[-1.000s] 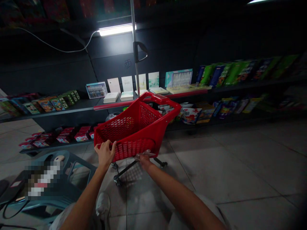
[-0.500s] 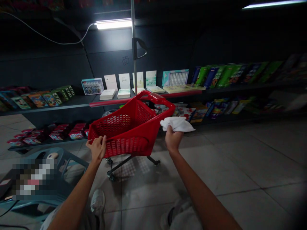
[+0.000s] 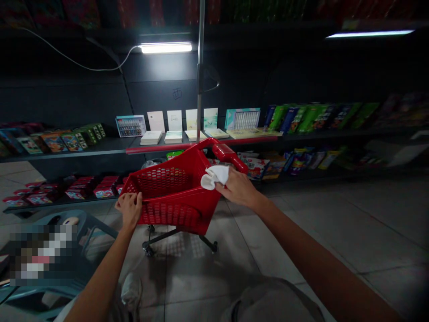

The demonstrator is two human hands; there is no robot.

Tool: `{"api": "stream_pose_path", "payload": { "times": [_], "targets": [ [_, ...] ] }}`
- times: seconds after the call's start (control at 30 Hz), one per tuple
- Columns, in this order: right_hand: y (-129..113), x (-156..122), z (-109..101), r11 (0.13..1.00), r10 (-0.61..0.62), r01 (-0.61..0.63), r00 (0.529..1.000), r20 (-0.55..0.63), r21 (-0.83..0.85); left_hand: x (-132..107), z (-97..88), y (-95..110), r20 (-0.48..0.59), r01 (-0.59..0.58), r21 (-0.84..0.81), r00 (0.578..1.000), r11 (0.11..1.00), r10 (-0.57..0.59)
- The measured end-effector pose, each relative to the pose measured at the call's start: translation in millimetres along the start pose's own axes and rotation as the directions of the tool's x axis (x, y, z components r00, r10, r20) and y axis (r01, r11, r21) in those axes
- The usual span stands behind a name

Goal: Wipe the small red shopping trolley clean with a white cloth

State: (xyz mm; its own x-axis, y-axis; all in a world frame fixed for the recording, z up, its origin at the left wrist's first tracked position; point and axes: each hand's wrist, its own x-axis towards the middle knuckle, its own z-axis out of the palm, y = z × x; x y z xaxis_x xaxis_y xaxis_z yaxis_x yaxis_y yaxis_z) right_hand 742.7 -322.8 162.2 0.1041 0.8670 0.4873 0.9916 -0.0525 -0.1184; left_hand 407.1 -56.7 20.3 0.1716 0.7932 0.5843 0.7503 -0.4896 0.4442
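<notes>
A small red plastic shopping cart (image 3: 208,206) with perforated basket walls stands on the floor in front of me. My left hand (image 3: 130,209) is closed over the rim at the basket's left end. In my right hand (image 3: 238,187) is a bunched white cloth (image 3: 216,175), pinched between fingers and thumb. The cloth lies against the upper side rim, just below the red push handle (image 3: 226,153). Part of the rim is hidden behind the cloth and hand. Inside the basket, the visible part shows only red plastic.
Behind the cart a dark shelf holds booklets (image 3: 174,121), boxes (image 3: 53,142) and green and blue packages (image 3: 310,118). A metal pole (image 3: 200,67) rises behind the cart. A blue-grey plastic stool (image 3: 90,230) with blurred items stands left. A tube light (image 3: 166,48) hangs above.
My right hand has moved left and turned over, bringing the cloth from beside the handle onto the basket's rim. My left hand remains on the rim. The view has shifted slightly.
</notes>
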Motion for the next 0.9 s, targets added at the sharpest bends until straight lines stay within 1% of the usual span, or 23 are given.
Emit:
{"api": "stream_pose_path", "payload": {
  "times": [0.1, 0.13, 0.17, 0.2, 0.23, 0.27, 0.3, 0.33, 0.4, 0.47, 0.5, 0.57, 0.63, 0.67, 0.73, 0.83, 0.9],
  "targets": [
    [-23.2, -2.1, -7.3, 0.994, -0.050, 0.061, 0.992, 0.118, -0.093, 1.3, 3.2, 5.3, -0.063, 0.023, 0.011, 0.998, 1.000, -0.022],
    [-28.9, -1.7, -9.1, 0.990, -0.056, 0.074, 0.987, 0.153, -0.117, -0.2, 2.2, 11.5, -0.080, -0.005, 0.006, 0.997, 1.000, 0.005],
    [-33.6, -0.8, -10.7, 0.987, -0.060, 0.085, 0.981, 0.184, -0.134, -2.9, 0.0, 20.3, -0.088, -0.059, -0.007, 0.994, 0.998, 0.058],
    [-37.2, 0.4, -12.2, 0.986, -0.066, 0.096, 0.976, 0.209, -0.139, -6.7, -3.5, 31.3, -0.088, -0.141, -0.030, 0.987, 0.990, 0.138],
    [-40.2, 1.5, -13.6, 0.985, -0.080, 0.112, 0.970, 0.230, -0.130, -11.6, -8.0, 44.3, -0.068, -0.238, -0.075, 0.970, 0.968, 0.233],
    [-42.7, 2.5, -15.0, 0.986, -0.098, 0.128, 0.965, 0.244, -0.110, -17.4, -13.0, 58.6, -0.019, -0.337, -0.151, 0.941, 0.929, 0.339],
    [-45.0, 3.4, -16.3, 0.987, -0.116, 0.141, 0.960, 0.255, -0.081, -23.7, -18.0, 73.4, 0.022, -0.419, -0.233, 0.900, 0.878, 0.435],
    [-47.3, 4.2, -17.3, 0.988, -0.131, 0.149, 0.956, 0.263, -0.048, -30.3, -22.6, 88.0, 0.041, -0.457, -0.291, 0.872, 0.841, 0.488],
    [-51.2, 6.9, -18.5, 0.988, -0.155, 0.154, 0.948, 0.276, 0.029, -42.8, -29.1, 113.6, 0.068, -0.508, -0.350, 0.824, 0.787, 0.562],
    [-53.2, 12.9, -18.2, 0.982, -0.176, 0.148, 0.945, 0.277, 0.119, -52.5, -31.3, 131.3, 0.109, -0.526, -0.397, 0.787, 0.752, 0.608],
    [-52.8, 17.7, -17.5, 0.975, -0.188, 0.145, 0.943, 0.276, 0.170, -55.7, -30.9, 136.7, 0.126, -0.528, -0.416, 0.773, 0.740, 0.622],
    [-49.0, 30.6, -15.3, 0.954, -0.220, 0.145, 0.934, 0.283, 0.264, -59.0, -28.2, 141.3, 0.145, -0.505, -0.437, 0.777, 0.744, 0.613],
    [-41.9, 45.7, -11.5, 0.939, -0.259, 0.167, 0.918, 0.300, 0.300, -59.0, -24.5, 140.1, 0.155, -0.467, -0.438, 0.803, 0.768, 0.576],
    [-37.9, 53.2, -8.9, 0.941, -0.272, 0.184, 0.911, 0.309, 0.284, -58.4, -22.6, 138.5, 0.157, -0.451, -0.434, 0.815, 0.780, 0.558],
    [-31.2, 66.9, -2.2, 0.959, -0.262, 0.209, 0.910, 0.322, 0.190, -57.4, -19.1, 134.8, 0.151, -0.446, -0.419, 0.825, 0.791, 0.544],
    [-28.3, 85.1, 10.3, 0.980, -0.193, 0.194, 0.916, 0.352, 0.034, -57.7, -14.0, 130.5, 0.084, -0.467, -0.372, 0.844, 0.802, 0.530],
    [-30.4, 98.9, 19.2, 0.978, -0.184, 0.207, 0.900, 0.395, -0.017, -58.0, -10.6, 128.2, 0.035, -0.473, -0.341, 0.857, 0.812, 0.514]
  ]
}}
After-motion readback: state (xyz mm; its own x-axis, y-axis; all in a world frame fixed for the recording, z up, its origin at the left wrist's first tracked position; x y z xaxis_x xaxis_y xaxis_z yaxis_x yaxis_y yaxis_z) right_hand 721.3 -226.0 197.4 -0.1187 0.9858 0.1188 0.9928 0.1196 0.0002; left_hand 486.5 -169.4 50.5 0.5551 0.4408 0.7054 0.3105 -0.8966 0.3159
